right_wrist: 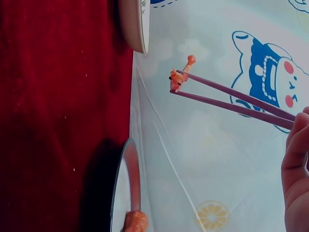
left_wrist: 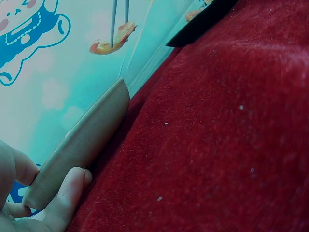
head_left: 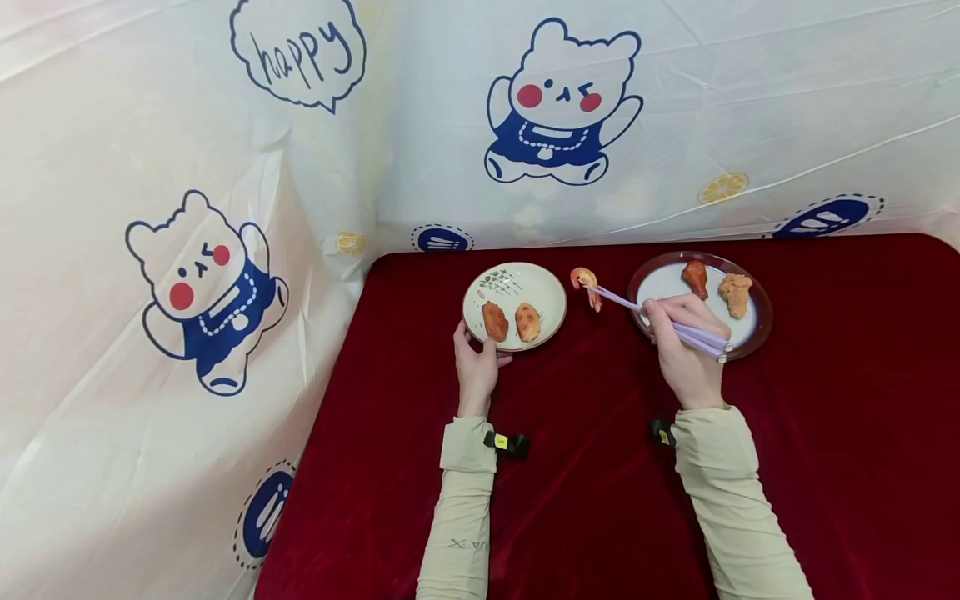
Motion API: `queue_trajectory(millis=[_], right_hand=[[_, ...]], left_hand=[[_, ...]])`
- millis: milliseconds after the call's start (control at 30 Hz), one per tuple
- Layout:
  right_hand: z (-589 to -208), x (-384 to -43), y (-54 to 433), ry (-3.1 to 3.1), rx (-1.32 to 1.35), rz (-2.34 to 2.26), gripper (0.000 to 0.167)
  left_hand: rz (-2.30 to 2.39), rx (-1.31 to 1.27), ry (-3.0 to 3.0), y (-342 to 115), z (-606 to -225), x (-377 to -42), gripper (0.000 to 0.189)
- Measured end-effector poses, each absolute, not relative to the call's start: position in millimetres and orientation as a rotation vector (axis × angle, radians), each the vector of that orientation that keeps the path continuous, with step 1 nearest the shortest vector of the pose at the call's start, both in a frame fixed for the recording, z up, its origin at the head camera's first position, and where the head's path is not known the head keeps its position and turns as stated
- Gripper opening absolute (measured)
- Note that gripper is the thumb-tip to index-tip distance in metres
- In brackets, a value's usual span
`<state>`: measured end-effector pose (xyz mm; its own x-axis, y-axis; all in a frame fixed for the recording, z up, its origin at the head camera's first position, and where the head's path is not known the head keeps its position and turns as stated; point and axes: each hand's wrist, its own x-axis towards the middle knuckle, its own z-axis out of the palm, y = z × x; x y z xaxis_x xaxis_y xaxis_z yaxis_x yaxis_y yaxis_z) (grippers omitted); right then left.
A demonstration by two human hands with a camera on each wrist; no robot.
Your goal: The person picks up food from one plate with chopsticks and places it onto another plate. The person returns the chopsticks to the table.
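My right hand (head_left: 686, 346) holds a pair of lilac chopsticks (head_left: 693, 333). Their tips pinch a curled orange shrimp (head_left: 592, 292), which hangs in the air between the two plates; the right wrist view also shows the shrimp (right_wrist: 178, 79) off the table. My left hand (head_left: 476, 371) grips the near rim of a small white plate (head_left: 551, 287), thumb at the rim and fingers beneath. Two browned pieces of food, one darker (head_left: 495, 321) and one lighter (head_left: 528, 322), lie on that plate. Under my right hand stands a dark-rimmed plate (head_left: 763, 312), partly hidden by it.
On the dark-rimmed plate lie a drumstick (head_left: 695, 277) and a crusty fried piece (head_left: 736, 294). A dark red cloth (head_left: 585, 483) covers the table. Behind and at the left hangs a white sheet (head_left: 435, 108) with cartoon bears.
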<state>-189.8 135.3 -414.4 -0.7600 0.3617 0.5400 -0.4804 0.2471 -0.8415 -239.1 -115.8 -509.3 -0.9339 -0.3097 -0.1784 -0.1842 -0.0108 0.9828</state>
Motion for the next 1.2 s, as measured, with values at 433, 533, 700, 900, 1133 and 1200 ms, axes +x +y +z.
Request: queue_trajectory(millis=[433,533,700,900,1133,1200], right_hand=[[-409.8,-187.5,126.9,-1.835,0.177,1.632,0.015],[-410.0,-186.8,124.9,-1.839,0.175,1.625,0.014],[-409.2,-185.6,121.9,-1.846,0.161,1.63,0.013],[-409.6,-184.4,116.7,-1.86,0.172,1.662,0.014],[-415.8,-186.2,110.4,-1.892,0.223,1.634,0.013],[-419.8,-188.1,109.8,-1.9,0.232,1.617,0.013]], left_hand=[[-2.098,0.534,-2.152,-116.2,-509.6,-239.2,0.067],[-2.102,0.537,-2.153,-116.4,-509.3,-239.3,0.067],[-2.104,0.541,-2.155,-116.2,-508.8,-238.9,0.067],[-2.1,0.53,-2.152,-115.9,-508.3,-237.8,0.068],[-2.1,0.535,-2.153,-115.7,-507.9,-238.5,0.067],[-2.1,0.537,-2.154,-115.4,-508.0,-238.7,0.067]])
